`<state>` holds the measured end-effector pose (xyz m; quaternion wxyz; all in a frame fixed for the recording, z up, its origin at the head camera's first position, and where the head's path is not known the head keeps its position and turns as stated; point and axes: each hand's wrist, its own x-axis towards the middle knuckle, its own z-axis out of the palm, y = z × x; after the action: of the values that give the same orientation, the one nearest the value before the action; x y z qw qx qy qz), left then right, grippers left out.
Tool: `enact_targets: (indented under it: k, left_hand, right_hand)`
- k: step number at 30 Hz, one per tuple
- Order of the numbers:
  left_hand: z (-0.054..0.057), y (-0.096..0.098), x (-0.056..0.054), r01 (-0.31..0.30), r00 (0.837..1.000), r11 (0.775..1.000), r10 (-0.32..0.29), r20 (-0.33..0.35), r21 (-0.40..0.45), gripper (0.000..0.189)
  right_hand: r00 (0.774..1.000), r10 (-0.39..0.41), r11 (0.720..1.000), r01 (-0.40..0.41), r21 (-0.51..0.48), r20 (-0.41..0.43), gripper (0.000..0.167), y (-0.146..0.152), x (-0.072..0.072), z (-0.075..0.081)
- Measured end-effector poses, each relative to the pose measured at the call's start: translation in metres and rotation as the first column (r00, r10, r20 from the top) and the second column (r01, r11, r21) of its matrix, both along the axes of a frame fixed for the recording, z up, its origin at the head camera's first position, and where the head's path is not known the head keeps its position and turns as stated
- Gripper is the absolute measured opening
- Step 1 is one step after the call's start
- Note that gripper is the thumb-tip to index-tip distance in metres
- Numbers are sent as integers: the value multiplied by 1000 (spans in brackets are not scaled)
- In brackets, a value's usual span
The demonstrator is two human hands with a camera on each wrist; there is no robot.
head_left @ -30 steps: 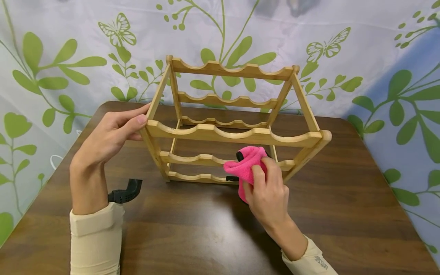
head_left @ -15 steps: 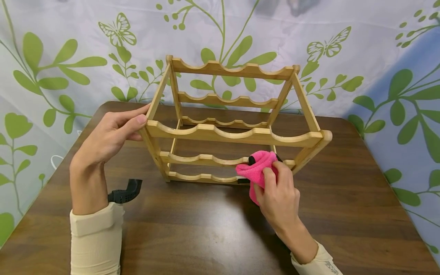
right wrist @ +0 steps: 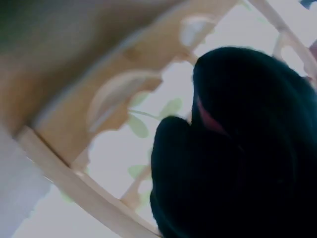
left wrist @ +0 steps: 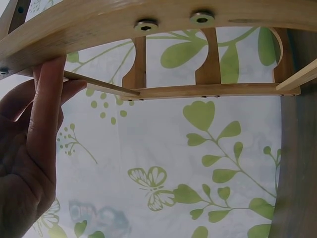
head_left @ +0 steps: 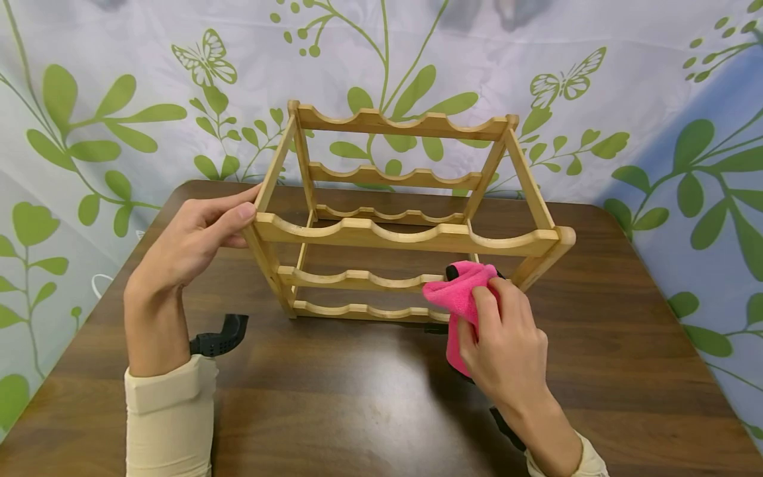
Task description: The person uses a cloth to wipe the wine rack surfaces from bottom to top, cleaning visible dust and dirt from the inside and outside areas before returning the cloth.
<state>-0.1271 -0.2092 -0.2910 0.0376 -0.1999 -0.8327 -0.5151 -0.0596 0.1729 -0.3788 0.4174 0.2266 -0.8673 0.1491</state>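
Note:
A light wooden wine rack [head_left: 411, 237] with scalloped rails stands on the table. My left hand [head_left: 187, 242] holds its upper front-left corner, thumb at the front. In the left wrist view the fingers [left wrist: 45, 106] of that hand reach around the wooden side bar [left wrist: 106, 88]. A pink cloth [head_left: 459, 291] with black trim is bunched in my right hand [head_left: 507, 344], against the right part of the rack's middle front rail [head_left: 357, 279]. The right wrist view is blurred; a very dark shape [right wrist: 233, 163] covers much of it, with the rack [right wrist: 99, 198] behind.
The brown wooden table [head_left: 334, 411] extends around the rack. Behind it hangs a backdrop [head_left: 429, 40] printed with green leaves and butterflies. A black strap-like piece [head_left: 219, 338] sticks out by my left wrist.
My right hand has slid to the right along the rack's middle front rail with the pink cloth. My left hand keeps its hold, and the rack stays in place.

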Motion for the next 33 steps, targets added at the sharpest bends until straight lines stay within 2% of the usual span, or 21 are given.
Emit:
enact_targets:
  k: [2, 3, 4, 5, 7, 9, 10, 11, 12, 14, 19, 21, 22, 26, 28, 30, 33]
  left_hand:
    - [0, 1, 0, 1, 1000, 1000, -1, -2, 4, 35]
    - [0, 1, 0, 1, 1000, 1000, -1, -3, 5, 35]
    - [0, 1, 0, 1, 1000, 1000, -1, -4, 5, 36]
    - [0, 1, 0, 1, 1000, 1000, -1, -4, 3, 36]
    - [0, 0, 0, 0, 1000, 1000, 0, -3, 4, 36]
    - [0, 0, 0, 1, 1000, 1000, -1, -1, 5, 36]
    - [0, 0, -1, 1, 1000, 1000, -1, 0, 6, 36]
    - [0, 0, -1, 2, 1000, 1000, -2, -1, 7, 36]
    - [0, 0, -1, 3, 1000, 1000, -3, -1, 9, 36]
    - [0, 0, 0, 8, 1000, 1000, -8, -2, 12, 36]
    - [0, 0, 0, 30, 999, 999, -29, -21, 15, 37]
    - [0, 0, 0, 39, 998, 999, -38, -43, 13, 38]
    - [0, 0, 0, 47, 998, 999, -46, -47, 20, 38]
    - [-1, -1, 0, 69, 994, 997, -66, -82, 27, 38]
    - [-1, -1, 1, 74, 994, 997, -72, -84, 29, 38]
    - [-1, 0, 0, 69, 994, 998, -67, -87, 14, 38]
    - [-1, -1, 0, 60, 995, 998, -59, -76, 8, 39]
  right_hand:
    - [995, 79, 997, -80, -16, -57, 23, -5, 3, 11]
    - [985, 133, 990, -136, -22, -112, 21, -9, 4, 15]
    - [965, 191, 980, -198, -24, -180, 20, -16, 4, 20]
    - [933, 248, 965, -262, -22, -260, 19, -23, 4, 24]
    - [843, 333, 928, -371, -10, -423, 15, -40, 0, 31]
    - [752, 365, 901, -434, 5, -549, 11, -58, -6, 37]
    - [717, 368, 894, -448, 12, -592, 11, -67, -10, 40]
    - [695, 366, 890, -455, 17, -619, 11, -75, -13, 44]
    - [683, 362, 890, -455, 18, -634, 12, -83, -16, 47]
    - [674, 352, 897, -442, 28, -650, 13, -99, -22, 54]
    - [695, 327, 929, -362, 81, -641, 17, -136, -33, 61]
    - [714, 309, 943, -316, 104, -628, 18, -149, -38, 60]
    - [730, 298, 949, -293, 112, -616, 18, -154, -40, 59]
    - [819, 220, 975, -191, 111, -530, 13, -170, -47, 53]
    - [851, 186, 982, -153, 106, -492, 10, -173, -49, 50]
    - [865, 164, 986, -131, 103, -474, 9, -175, -51, 47]
    - [867, 155, 987, -119, 106, -473, 10, -175, -52, 46]
